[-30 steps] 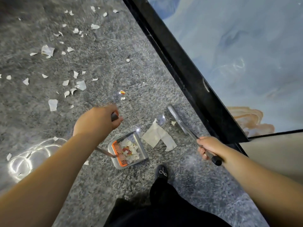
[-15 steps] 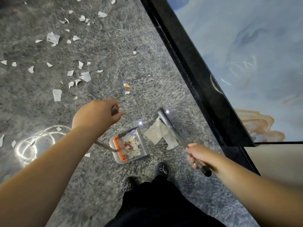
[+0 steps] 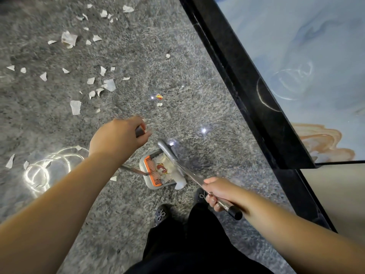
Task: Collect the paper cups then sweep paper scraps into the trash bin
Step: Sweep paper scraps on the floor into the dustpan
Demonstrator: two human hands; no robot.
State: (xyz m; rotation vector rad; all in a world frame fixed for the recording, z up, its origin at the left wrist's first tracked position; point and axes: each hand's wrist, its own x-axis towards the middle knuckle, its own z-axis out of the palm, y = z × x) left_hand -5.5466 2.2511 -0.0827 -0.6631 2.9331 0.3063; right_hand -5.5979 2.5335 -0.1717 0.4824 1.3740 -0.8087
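Grey dustpan point(image 3: 156, 175) is part-filled with scraps, its handle gripped by left hand point(image 3: 116, 138), broom point(image 3: 178, 165) gripped by right hand point(image 3: 221, 191); many paper scraps point(image 3: 109, 85) left on carpet point(image 3: 187, 91), no cups or bin seen.

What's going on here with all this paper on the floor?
A person is sweeping. The left hand holds the handle of a grey dustpan with an orange comb edge, already holding scraps. The right hand grips a silver broom handle angled over the pan. White paper scraps still litter the grey floor.
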